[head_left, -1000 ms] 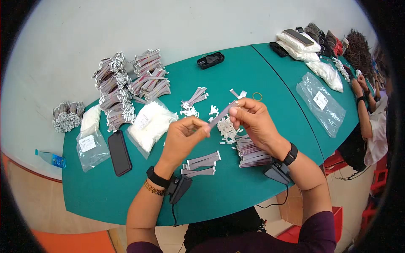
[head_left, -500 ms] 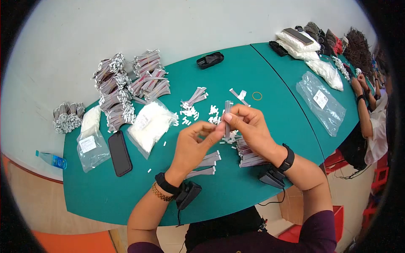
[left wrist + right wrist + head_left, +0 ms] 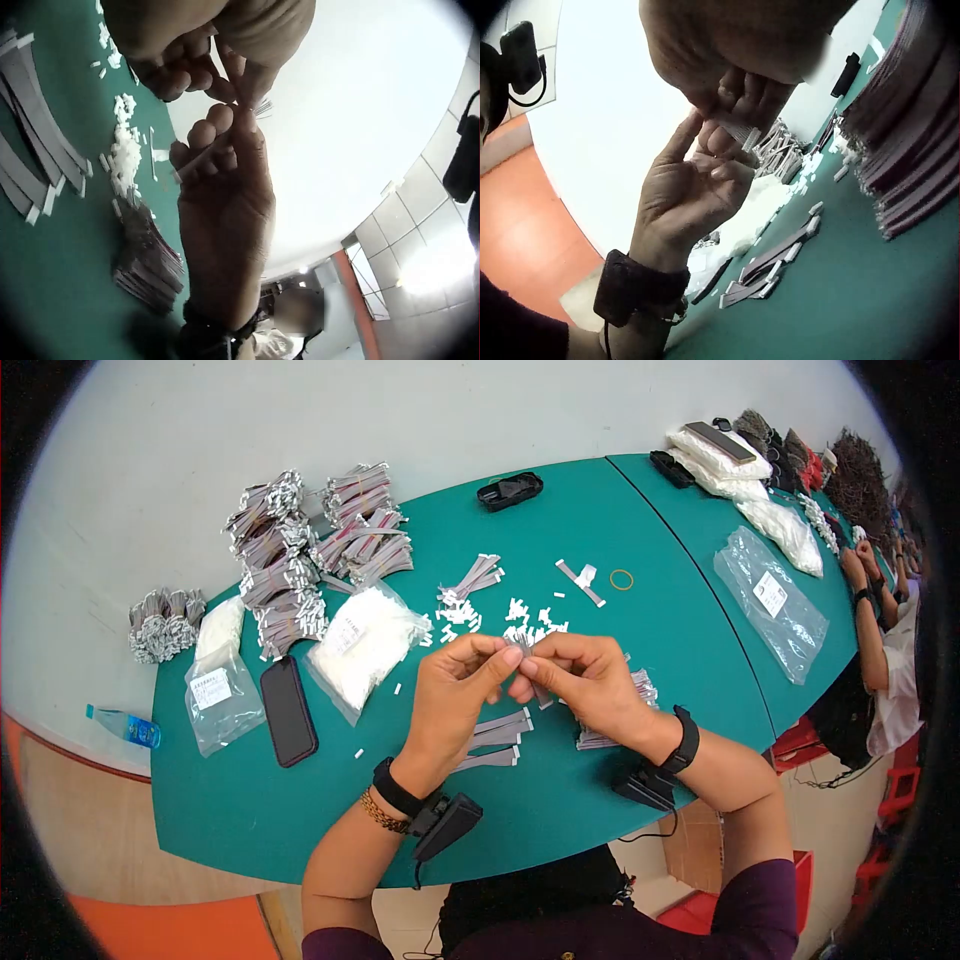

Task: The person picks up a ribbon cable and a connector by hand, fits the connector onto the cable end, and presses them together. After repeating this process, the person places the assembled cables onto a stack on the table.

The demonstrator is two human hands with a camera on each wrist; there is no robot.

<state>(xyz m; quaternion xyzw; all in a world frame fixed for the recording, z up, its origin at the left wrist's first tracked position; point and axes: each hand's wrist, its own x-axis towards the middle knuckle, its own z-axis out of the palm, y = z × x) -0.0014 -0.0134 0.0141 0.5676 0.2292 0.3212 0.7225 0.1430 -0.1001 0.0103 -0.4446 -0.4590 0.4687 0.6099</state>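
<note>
Ribbon cable (image 3: 537, 685) tilted, near-upright

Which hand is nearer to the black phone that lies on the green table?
The left hand is nearer. The black phone lies to its left, apart from it. The right hand is farther away, beyond the left hand.
</note>
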